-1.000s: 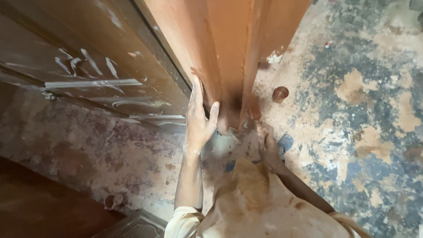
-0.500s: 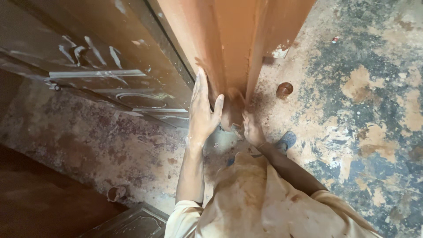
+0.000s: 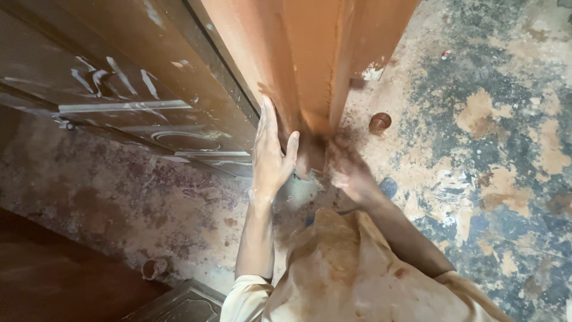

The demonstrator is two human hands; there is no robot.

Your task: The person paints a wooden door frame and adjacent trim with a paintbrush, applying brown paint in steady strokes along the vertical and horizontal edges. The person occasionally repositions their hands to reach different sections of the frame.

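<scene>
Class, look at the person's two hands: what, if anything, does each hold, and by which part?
The left hand lies flat against the orange wooden post, gripping nothing. The right hand is blurred; its hold cannot be told.

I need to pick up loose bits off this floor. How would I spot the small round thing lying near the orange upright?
Start at the tall orange wooden upright and follow its right edge down to the stained floor. There lies the small round cap, reddish-brown with a raised rim, the only neat circle among ragged paint patches.

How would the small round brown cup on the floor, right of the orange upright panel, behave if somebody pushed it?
The small round cup looks light for its size, so it would probably slide or tip easily. Its round form suggests that it could roll once on its side. The rough, patchy floor would likely stop it soon.
</scene>
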